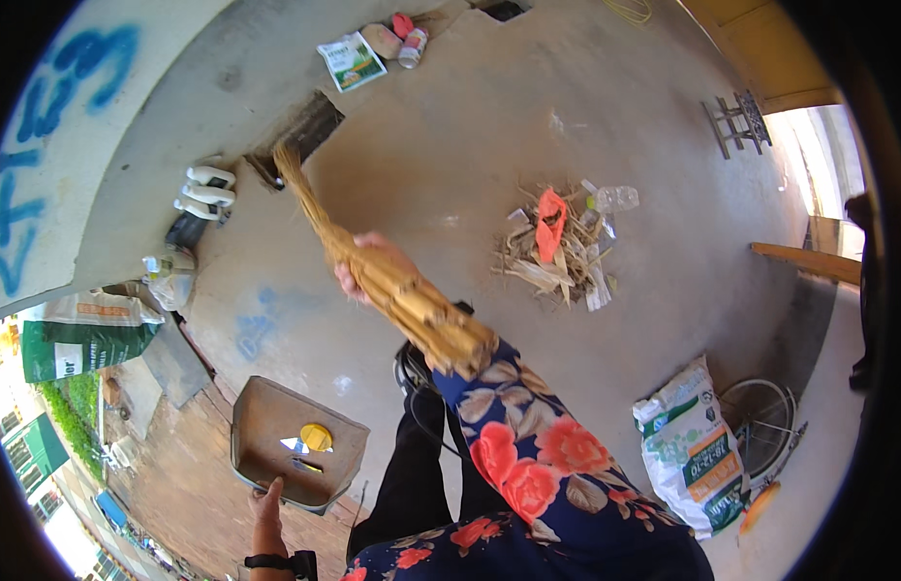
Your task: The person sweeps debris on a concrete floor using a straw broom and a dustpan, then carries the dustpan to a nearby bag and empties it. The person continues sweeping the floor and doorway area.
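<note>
My right hand (363,265) grips a short straw broom (414,301) around its bound stalks. The butt of the handle slants back over my floral sleeve. The broom's thin bristle tips reach the edge of a dark rectangular hole (312,127) at the foot of the wall. At the lower left, my left hand (267,501) holds the rim of a scoop-like dustpan (276,421). Inside the pan lie a round yellow lid (316,437) and a few small scraps. Some fingers of each hand are hidden behind what it holds.
A litter pile (559,254) of dry stalks and plastic lies right of centre, a clear bottle (616,199) beside it. White jugs (207,192) line the wall. A printed sack (694,450) and a wheel (763,421) stand at right, a small stool (737,123) farther off.
</note>
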Motion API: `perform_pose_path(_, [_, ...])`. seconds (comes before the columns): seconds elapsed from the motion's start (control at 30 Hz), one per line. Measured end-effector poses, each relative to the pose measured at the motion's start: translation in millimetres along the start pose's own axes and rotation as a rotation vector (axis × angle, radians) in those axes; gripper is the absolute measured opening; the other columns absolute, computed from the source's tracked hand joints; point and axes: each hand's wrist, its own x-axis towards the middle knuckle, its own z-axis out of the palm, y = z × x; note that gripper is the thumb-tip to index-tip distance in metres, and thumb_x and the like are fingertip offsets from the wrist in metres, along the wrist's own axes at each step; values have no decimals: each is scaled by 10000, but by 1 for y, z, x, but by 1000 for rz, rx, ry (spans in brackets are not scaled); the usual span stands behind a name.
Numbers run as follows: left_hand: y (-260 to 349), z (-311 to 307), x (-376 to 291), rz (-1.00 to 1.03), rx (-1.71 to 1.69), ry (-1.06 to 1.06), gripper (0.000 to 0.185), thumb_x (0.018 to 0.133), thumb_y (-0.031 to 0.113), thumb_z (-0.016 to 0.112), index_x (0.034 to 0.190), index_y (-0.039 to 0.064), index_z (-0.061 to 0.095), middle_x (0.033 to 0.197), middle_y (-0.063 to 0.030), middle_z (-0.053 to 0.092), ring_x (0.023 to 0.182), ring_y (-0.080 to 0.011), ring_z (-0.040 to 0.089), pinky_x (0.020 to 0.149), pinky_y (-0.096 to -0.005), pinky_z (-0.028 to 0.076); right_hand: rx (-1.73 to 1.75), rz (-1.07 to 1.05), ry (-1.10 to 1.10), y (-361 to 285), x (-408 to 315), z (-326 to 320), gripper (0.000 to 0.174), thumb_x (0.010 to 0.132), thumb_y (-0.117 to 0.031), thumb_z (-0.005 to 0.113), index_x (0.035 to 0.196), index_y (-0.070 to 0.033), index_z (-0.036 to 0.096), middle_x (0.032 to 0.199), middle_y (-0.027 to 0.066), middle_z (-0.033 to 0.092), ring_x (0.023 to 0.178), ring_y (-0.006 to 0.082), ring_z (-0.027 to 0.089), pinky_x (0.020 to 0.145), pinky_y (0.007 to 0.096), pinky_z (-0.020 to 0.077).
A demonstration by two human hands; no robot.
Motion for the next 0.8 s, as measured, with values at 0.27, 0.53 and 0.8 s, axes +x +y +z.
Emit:
perform_pose_path(0.27, [-22, -13, 20, -57, 56, -22, 221, 648, 138, 677, 659, 87, 462, 614, 28, 437, 524, -78, 386, 458, -230, 318, 651, -477, 193, -78, -161, -3, 381, 656, -190, 547, 907, 45, 382, 742, 103, 413, 622, 196, 477, 507, 273, 389])
perform_pose_path(0.53, [-8, -3, 45, 5, 148, -74, 213, 641, 155, 684, 729, 24, 541, 673, -4, 510, 584, -114, 457, 529, -261, 386, 461, -690, -43, 38, -275, -11, 486, 727, -262, 515, 1055, 54, 347, 901, 130, 412, 711, 186, 520, 581, 296, 447])
perform_pose_path(0.8, [20, 37, 35, 101, 167, -72, 299, 647, 172, 691, 832, -18, 552, 745, -20, 540, 646, -121, 480, 588, -264, 405, 148, -688, -51, 58, -320, 59, 509, 761, -253, 488, 1117, 43, 277, 893, 128, 373, 701, 174, 506, 582, 285, 443])
